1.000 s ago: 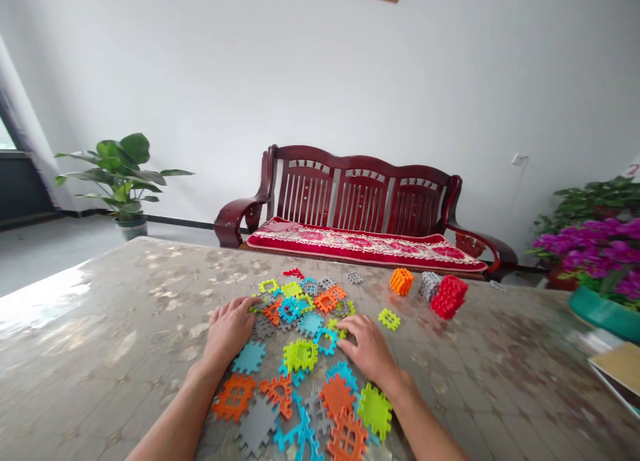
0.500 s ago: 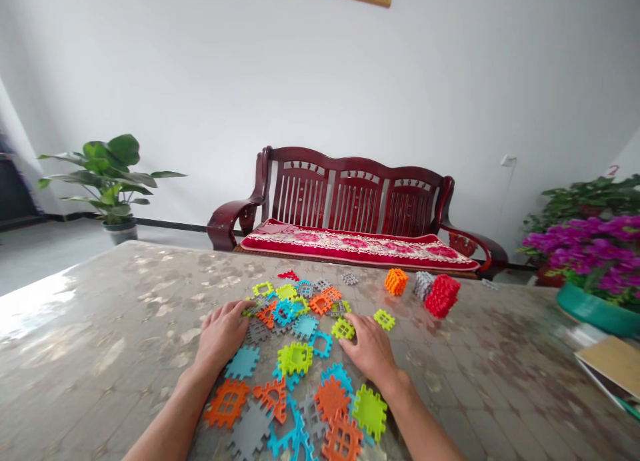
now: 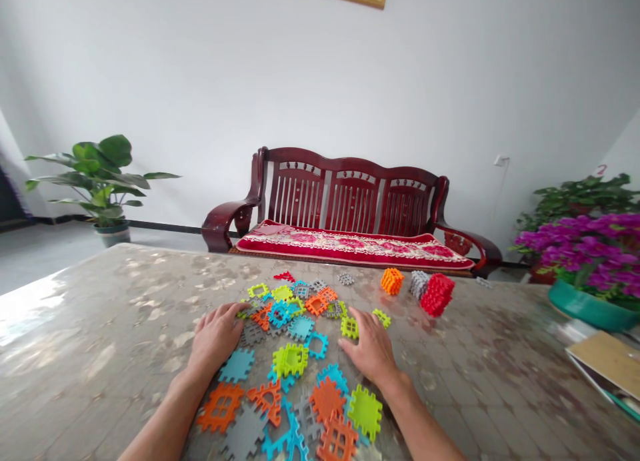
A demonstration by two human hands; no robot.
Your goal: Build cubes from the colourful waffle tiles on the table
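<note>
Two-handed work over a spread of loose, toothed plastic pieces [image 3: 301,328] on a patterned tabletop [image 3: 475,374], viewed from the worker's head. The left hand [image 3: 217,336] lies palm down at the left edge of the spread, its fingers extended and the foremost fingertips reaching the outermost pieces; its underside is hidden, so whether it grips anything cannot be told. A dark gray piece [image 3: 251,334] lies just beside its fingers, and a light blue square piece [image 3: 237,366] lies nearer the worker, beside the wrist. The right hand [image 3: 369,348] stands at the opposite edge, thumb and forefinger spread apart. A yellow-green window piece [image 3: 350,327] lies at the gap between them, close against the forefinger; whether finger and piece touch cannot be told. A second yellow-green piece [image 3: 381,318] lies just beyond this hand, partly hidden by it, and a blue frame piece [image 3: 324,346] lies to the left of the thumb. An orange window piece [image 3: 221,406] lies beside the left forearm. Toward the far edge, right of the spread, stand an orange block [image 3: 392,282], a gray block [image 3: 419,285] and a red block [image 3: 437,294], the last two adjacent. Background: a dark wooden bench [image 3: 353,198] with a red patterned seat cover [image 3: 345,243].
</note>
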